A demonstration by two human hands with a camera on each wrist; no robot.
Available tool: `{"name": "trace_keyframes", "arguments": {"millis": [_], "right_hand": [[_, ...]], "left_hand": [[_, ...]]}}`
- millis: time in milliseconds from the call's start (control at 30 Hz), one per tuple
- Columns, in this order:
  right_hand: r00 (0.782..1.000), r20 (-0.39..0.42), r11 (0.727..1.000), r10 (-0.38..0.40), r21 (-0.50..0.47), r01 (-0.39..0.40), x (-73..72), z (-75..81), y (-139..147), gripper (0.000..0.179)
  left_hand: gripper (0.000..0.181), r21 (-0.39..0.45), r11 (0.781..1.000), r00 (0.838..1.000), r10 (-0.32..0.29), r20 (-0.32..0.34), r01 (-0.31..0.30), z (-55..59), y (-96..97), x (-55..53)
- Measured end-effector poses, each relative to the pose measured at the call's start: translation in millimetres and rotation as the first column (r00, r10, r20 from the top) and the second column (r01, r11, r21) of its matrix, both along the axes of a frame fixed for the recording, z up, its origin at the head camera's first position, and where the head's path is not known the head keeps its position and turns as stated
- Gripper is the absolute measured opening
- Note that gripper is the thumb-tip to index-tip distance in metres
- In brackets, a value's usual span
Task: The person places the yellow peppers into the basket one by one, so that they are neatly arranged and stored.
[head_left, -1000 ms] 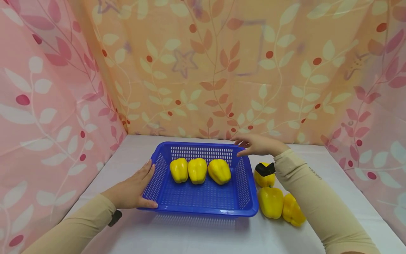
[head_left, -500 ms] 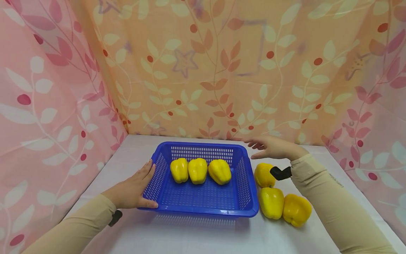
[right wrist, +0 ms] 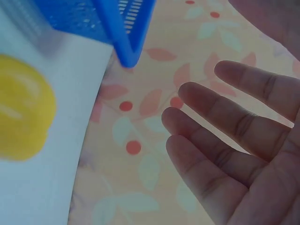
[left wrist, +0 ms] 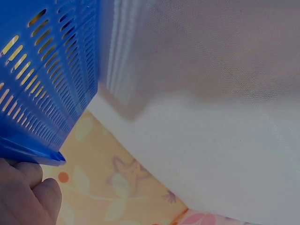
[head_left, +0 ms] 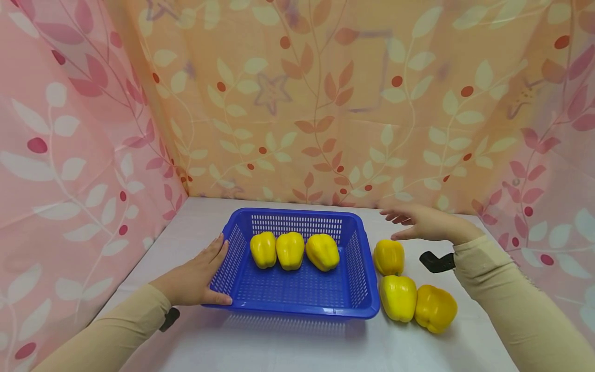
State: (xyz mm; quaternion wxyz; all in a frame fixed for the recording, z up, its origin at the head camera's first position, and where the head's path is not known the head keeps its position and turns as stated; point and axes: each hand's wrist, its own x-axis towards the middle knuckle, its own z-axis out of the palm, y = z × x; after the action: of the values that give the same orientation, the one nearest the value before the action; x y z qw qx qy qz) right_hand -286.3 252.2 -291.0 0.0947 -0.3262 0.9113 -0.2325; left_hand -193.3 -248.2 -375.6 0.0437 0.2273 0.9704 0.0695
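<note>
A blue plastic basket [head_left: 297, 309] with slotted walls stands on the white table in the head view. Inside it, in a row, lie three yellow bell peppers [head_left: 290, 251]. My left hand [head_left: 195, 274] rests on the basket's left rim, fingers stretched along it and thumb at the front corner; the left wrist view shows its fingers right at the rim. My right hand [head_left: 423, 222] hovers past the basket's right side with loosely spread fingers and nothing in them. Nearest below it is a yellow bell pepper [head_left: 389, 257]. The right wrist view shows the fingers apart.
Right of the basket, two more yellow bell peppers, a front one [head_left: 398, 298] and a darker one [head_left: 435, 308], lie close together. The white table [head_left: 279, 346] ends at floral curtains [head_left: 316, 103] behind and on both sides.
My right hand has moved right, from over the basket's back right corner to beyond the basket, uncovering the peppers there. The left hand and the basket have stayed in place.
</note>
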Motion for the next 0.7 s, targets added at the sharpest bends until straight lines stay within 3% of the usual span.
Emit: {"name": "trace_keyframes", "arguments": {"millis": [400,700], "right_hand": [[0.997,-0.023,0.993,-0.067,0.097,0.069,23.5,-3.9,31.8,0.061],[0.998,-0.006,0.989,-0.069,0.133,0.07,41.8,-8.1,44.4,0.061]], "left_hand": [[0.126,-0.004,1.0,1.0,0.003,0.005,-0.003,0.1,0.3,0.7],[0.126,-0.009,1.0,1.0,0.008,0.002,-0.008,0.7,0.5,1.5]]}}
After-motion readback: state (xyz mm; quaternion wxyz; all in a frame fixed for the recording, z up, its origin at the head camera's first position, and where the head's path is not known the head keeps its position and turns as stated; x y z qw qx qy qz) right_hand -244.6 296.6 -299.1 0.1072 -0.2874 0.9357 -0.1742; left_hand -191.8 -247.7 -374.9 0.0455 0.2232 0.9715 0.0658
